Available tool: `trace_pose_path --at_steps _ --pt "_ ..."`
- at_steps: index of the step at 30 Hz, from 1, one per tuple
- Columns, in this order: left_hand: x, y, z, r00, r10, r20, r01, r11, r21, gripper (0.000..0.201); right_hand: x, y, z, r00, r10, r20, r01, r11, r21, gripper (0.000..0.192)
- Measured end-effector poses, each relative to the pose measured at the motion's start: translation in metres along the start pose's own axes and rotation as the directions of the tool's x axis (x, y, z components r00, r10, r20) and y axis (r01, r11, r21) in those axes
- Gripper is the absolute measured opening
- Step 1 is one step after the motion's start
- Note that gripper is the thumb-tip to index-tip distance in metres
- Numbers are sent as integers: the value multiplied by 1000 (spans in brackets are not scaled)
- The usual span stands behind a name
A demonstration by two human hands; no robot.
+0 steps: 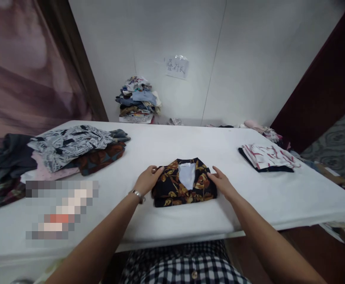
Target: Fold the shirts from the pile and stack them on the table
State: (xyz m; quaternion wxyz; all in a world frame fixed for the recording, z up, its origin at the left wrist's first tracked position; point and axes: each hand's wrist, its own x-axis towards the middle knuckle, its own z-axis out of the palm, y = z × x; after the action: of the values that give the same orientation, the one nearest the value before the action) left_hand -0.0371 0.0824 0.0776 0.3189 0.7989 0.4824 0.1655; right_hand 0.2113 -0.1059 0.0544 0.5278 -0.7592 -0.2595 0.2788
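White-covered table (172, 140): one folded dark floral shirt (175, 192) was laid near the front edge; a garment heap (72, 148) was piled left; folded garments (269, 157) were stacked right.

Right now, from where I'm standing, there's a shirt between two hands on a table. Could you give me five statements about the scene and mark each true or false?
1. The left hand and right hand are at opposite sides of the dark floral shirt. True.
2. Jewellery circles the right wrist. False: the metal band is worn on the left.
3. A loose heap of clothes lies left of the shirt. True.
4. Black cloth covers the table. False: the table cover is white.
5. A handwritten sign is on the wall. True.
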Motion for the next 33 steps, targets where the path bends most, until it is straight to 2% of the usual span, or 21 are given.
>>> trace_pose_path --at_steps 2,4,6,8,10,13,17,20,21,23,24,25,27,30,33 --pt "14 8 6 1000 11 14 -12 1000 29 43 14 -2 9 998 -56 10 57 995 -78 68" --pt "18 12 10 1000 28 11 -28 999 32 31 22 -2 16 986 -163 32 165 983 -78 48" --pt "13 11 12 999 37 -32 -36 999 28 26 23 1 19 956 -292 34 293 956 -27 34" --pt "2 4 14 996 27 -85 -25 999 23 28 21 7 19 932 -360 36 360 933 -7 30" --pt "-8 -6 14 996 1 -93 1 1000 21 27 20 15 18 938 -337 78 340 940 -32 28" --pt "-11 -17 13 999 -16 -43 17 1000 24 29 24 23 15 956 -264 126 278 954 -114 30" --pt "-4 -13 7 997 16 -74 -12 998 58 45 27 13 12 954 -297 31 294 916 -275 42" --pt "-6 0 8 969 145 -198 -134 989 68 48 19 -6 17 892 -450 -28 426 861 -276 48" --pt "-8 5 12 950 224 -220 -210 974 84 48 14 -12 21 859 -512 -5 493 829 -264 48" --pt "-11 12 23 905 382 -187 -357 921 154 47 9 -20 30 794 -598 106 601 748 -281 50" --pt "-12 14 29 894 425 -143 -395 897 199 48 8 -21 35 779 -600 184 625 712 -321 52" --pt "-11 14 36 894 437 -94 -406 882 241 49 10 -20 39 782 -566 260 622 684 -382 53" --pt "-7 10 49 922 388 -3 -369 879 301 52 18 -11 44 828 -431 359 561 642 -522 55" --pt "-2 -1 60 948 312 68 -317 890 327 55 35 9 46 875 -305 377 483 612 -626 56" --pt "2 -5 57 954 296 42 -297 922 250 52 44 22 45 873 -332 357 487 629 -606 58"
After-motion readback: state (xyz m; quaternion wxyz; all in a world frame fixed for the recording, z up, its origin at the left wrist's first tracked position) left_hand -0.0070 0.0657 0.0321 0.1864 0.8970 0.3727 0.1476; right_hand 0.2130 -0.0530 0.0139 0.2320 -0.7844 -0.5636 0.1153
